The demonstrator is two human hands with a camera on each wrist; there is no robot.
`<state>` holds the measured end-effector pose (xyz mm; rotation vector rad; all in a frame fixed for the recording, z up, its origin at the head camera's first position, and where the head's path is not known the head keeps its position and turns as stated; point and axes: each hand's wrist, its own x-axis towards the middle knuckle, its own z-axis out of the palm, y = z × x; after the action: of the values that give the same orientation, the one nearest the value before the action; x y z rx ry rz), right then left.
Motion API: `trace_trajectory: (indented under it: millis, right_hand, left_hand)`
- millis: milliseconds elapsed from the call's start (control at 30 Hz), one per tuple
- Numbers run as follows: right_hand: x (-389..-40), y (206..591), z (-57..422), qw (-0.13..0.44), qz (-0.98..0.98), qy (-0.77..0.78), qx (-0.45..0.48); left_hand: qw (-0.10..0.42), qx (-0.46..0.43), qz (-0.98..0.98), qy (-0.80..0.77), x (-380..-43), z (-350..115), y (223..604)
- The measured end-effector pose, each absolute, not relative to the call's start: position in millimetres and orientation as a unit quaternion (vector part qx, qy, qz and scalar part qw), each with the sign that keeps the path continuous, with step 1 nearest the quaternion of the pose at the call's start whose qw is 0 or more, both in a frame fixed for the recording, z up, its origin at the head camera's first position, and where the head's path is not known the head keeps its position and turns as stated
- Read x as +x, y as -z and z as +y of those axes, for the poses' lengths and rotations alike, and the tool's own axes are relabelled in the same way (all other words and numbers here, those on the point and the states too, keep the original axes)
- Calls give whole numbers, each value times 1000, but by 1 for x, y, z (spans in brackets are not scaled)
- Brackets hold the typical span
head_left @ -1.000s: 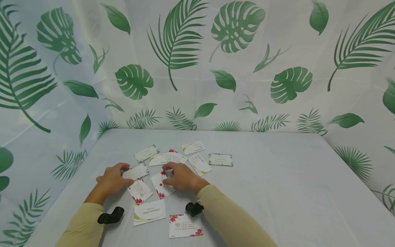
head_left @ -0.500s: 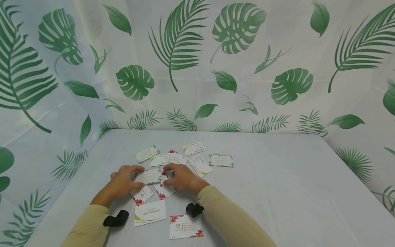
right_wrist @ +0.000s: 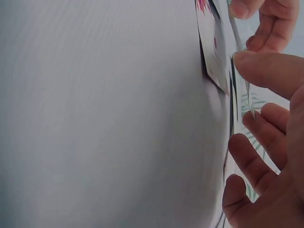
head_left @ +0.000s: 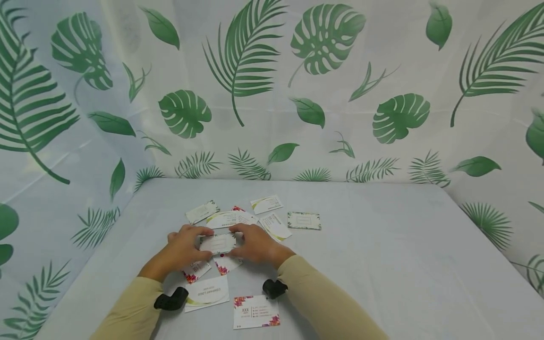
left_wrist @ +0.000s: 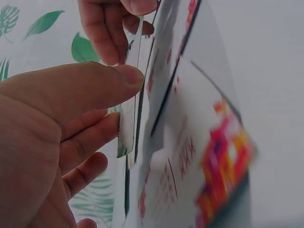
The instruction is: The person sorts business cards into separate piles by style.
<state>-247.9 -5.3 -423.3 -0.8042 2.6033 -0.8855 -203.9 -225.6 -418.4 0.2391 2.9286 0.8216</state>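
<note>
A white business card with a green leafy border is held up between both hands, over other cards. My left hand grips its left end, thumb on the near edge and fingers on the far one. At its right end my right hand pinches it the same way, the card showing edge-on in the right wrist view. Just below lie two cards with red and orange flowers, the left one and the right one, both partly covered. In the left wrist view the nearer flowered card is large and blurred.
Behind the hands lie several more cards, among them a leafy one and a yellow-green striped one. Another leafy card is to the right. Nearer me are a COMPANY LOGO card and a flowered card. A leaf-print curtain rises behind the table.
My left hand has carried the leafy card rightward, over the flowered cards. The right hand, earlier above the right flowered card, has shifted slightly right and now holds the leafy card's other end.
</note>
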Motion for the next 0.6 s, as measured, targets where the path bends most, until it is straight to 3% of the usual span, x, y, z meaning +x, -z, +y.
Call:
trace_trajectory:
  millis: [267,600]
  right_hand:
    - [-251,417,19,87,906,274,-311]
    - [-261,411,79,34,926,278,-252]
  left_hand:
    - [38,141,954,-263,-221,-194,411]
    - [29,175,946,-270,-250,-140,408]
